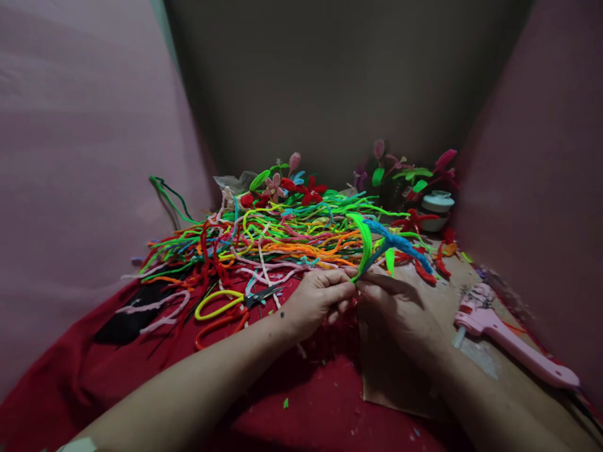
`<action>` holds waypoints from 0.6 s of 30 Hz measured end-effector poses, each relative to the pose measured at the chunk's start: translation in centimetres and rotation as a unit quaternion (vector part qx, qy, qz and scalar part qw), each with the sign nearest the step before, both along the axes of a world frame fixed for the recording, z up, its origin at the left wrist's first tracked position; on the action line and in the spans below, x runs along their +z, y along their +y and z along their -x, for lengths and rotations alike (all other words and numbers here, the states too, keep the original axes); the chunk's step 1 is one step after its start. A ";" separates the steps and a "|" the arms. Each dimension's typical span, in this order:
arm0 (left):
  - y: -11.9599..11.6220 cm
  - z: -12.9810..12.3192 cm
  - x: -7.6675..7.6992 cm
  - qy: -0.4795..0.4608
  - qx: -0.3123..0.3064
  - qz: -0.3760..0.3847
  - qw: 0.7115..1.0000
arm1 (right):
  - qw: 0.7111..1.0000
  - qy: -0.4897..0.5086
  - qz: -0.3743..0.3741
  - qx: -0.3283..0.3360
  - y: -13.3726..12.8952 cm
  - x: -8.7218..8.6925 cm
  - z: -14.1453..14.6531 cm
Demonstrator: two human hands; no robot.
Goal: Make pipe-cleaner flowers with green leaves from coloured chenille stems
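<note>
Where your fingertips meet, the base of the green-and-blue fuzzy piece [366, 250] is covered, so you can't see how its 2 colours join there. Much of your right hand [400, 307] is in shadow, and both forearms run off the bottom edge. The black item [129, 314] at 9 o'clock is too dark to name.

Your left hand [318, 301] pinches that base between thumb and fingers; your right hand pinches it from the other side. From the pinch, the green loop rises to 12 o'clock and the blue strand reaches toward 2.

The pile of fuzzy stems [282, 235] spreads at 10 o'clock, with scissors [245, 301] at 9, their blades near your left wrist. Red cloth [306, 408] bearing small scraps stretches at 7 o'clock; a cardboard sheet [393, 383] shows its edge at 5. A pink glue gun [511, 344] lies at 4 o'clock, near the right-hand wall [541, 207].
</note>
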State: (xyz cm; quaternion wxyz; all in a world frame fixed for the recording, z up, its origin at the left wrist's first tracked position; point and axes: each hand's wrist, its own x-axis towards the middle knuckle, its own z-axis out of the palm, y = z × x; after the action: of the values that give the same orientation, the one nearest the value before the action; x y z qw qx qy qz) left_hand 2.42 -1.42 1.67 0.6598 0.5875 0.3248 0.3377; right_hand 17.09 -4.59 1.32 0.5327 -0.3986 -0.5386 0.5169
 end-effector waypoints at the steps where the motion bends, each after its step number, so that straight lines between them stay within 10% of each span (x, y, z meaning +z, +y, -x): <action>1: 0.1 0.0 -0.1 -0.020 -0.009 0.024 0.999 | 1.000 -0.003 -0.010 0.010 0.0 0.2 -0.2; 11: 0.5 0.7 -0.7 -0.174 -0.198 0.192 0.945 | 0.995 -0.084 -0.055 0.015 0.1 0.3 -1.2; 18: 0.3 0.2 -0.3 -0.003 -0.052 -0.021 0.998 | 0.992 -0.105 -0.037 -0.058 -0.4 0.8 -0.6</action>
State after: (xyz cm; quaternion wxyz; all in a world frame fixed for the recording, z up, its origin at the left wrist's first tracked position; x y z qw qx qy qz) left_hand 2.20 -1.13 1.39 0.6651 0.6164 0.2847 0.3110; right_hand 17.72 -5.00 2.17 0.5167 -0.4614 -0.5865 0.4197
